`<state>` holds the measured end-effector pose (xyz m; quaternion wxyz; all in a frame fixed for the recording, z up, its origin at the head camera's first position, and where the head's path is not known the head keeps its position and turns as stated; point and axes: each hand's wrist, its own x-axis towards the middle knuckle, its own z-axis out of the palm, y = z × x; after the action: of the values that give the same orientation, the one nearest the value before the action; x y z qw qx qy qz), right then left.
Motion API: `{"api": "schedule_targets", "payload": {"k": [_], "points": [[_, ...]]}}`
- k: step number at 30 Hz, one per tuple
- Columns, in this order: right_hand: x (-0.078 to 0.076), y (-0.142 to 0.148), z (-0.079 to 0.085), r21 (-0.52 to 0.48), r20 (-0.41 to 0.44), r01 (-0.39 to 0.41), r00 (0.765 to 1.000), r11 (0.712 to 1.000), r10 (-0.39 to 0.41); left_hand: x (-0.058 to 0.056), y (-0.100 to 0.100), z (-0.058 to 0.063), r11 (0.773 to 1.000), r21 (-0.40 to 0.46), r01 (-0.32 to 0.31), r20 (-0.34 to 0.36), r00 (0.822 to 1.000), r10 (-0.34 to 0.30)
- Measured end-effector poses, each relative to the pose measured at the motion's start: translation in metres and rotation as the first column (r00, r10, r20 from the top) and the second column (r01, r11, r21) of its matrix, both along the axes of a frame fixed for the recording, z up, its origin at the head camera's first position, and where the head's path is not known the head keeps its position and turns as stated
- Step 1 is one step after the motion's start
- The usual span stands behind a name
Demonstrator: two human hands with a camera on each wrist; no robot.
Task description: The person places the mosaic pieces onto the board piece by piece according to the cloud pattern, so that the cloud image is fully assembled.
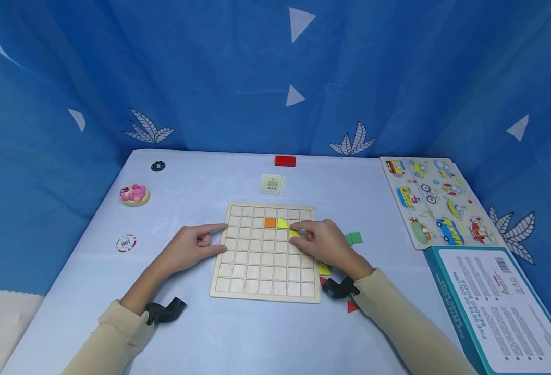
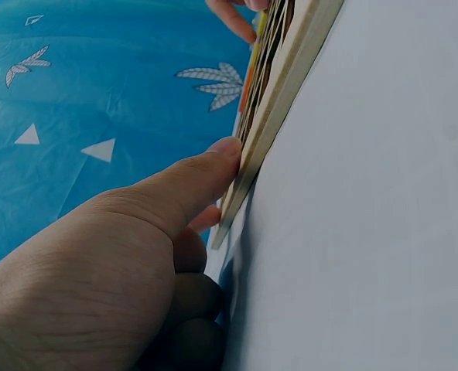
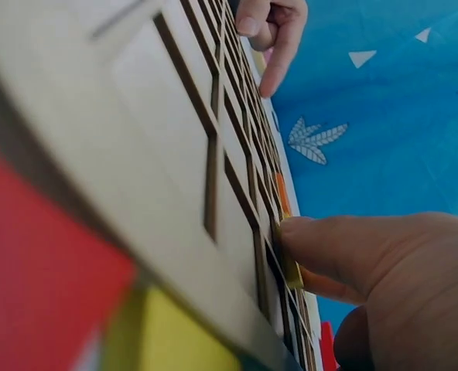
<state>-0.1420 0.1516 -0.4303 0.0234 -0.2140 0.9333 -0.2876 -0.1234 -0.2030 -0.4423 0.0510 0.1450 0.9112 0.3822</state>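
Observation:
A wooden grid board (image 1: 248,286) lies on the table, an orange square (image 1: 269,222) and a yellow piece (image 1: 282,224) in its upper cells. My left hand (image 1: 188,249) touches the board's left edge with index finger and thumb extended and apart; its other fingers curl under, as the left wrist view (image 2: 82,270) also shows. My right hand (image 1: 324,242) pinches a second yellow piece (image 1: 294,234) between thumb and index finger, over the cells right of the first one. In the right wrist view this yellow piece (image 3: 292,272) stands at the grid, partly hidden by the thumb.
Green pieces (image 1: 353,238), a yellow piece (image 1: 324,269) and red triangles (image 1: 352,306) lie right of the board. Behind it are a pattern card (image 1: 272,184) and a red block (image 1: 285,161). A picture puzzle (image 1: 420,208) and a box (image 1: 496,307) occupy the right side; a pink figurine (image 1: 134,194) sits left.

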Motion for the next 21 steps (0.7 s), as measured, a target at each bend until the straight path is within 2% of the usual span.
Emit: {"api": "schedule_targets", "payload": {"k": [8,15,21], "points": [[0.000,0.004,0.002,-0.034,0.011,0.034,0.999,0.999,-0.034,0.000,0.000,0.001,1.000,0.002,0.003,0.002,1.000,-0.003],[0.000,0.000,0.003,-0.020,-0.001,0.040,0.999,0.999,-0.040,0.000,-0.001,0.001,1.000,0.008,0.007,-0.010,1.000,-0.007],[0.001,0.007,0.012,-0.053,-0.050,0.086,0.995,0.995,-0.089,0.000,0.000,0.000,1.000,0.012,0.010,-0.007,1.000,-0.010]]}}
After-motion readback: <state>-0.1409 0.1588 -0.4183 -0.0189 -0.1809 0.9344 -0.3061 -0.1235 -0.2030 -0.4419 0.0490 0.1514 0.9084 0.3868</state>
